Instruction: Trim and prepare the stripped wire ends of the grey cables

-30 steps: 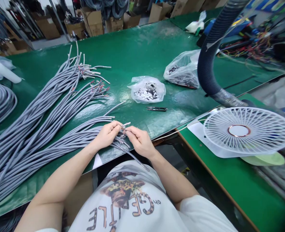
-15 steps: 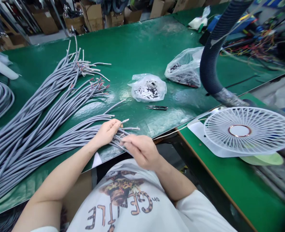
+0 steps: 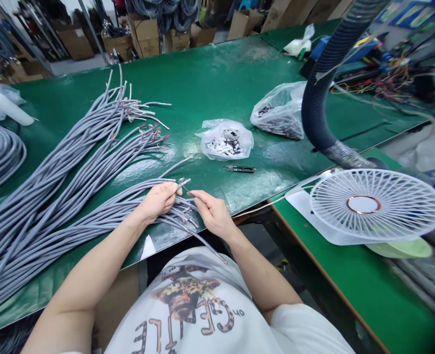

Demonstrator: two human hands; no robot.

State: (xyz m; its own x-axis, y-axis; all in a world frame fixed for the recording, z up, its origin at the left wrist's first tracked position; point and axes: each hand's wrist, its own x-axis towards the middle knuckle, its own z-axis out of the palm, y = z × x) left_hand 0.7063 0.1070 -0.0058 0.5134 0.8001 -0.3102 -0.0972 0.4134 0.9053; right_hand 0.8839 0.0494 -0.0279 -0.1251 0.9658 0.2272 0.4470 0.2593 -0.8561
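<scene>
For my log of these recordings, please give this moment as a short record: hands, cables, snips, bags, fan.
Left hand: holding a gray cable near its end
Right hand: fingertips pinching what looks like a thin strand at that end
Near cable bundle: on the green table, partly behind the left hand
Snips: lying on the table, unheld
Smaller bag: open, black and white pieces inside
Larger bag: beyond it, rightward
Fan: white, at the right

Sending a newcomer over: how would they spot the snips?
On the green table, right of the grey cables, sits a small bag of black and white pieces. The snips lie on its near side, beyond the right hand. Unlike the pale bag, they're slim, dark and pointed.
</scene>
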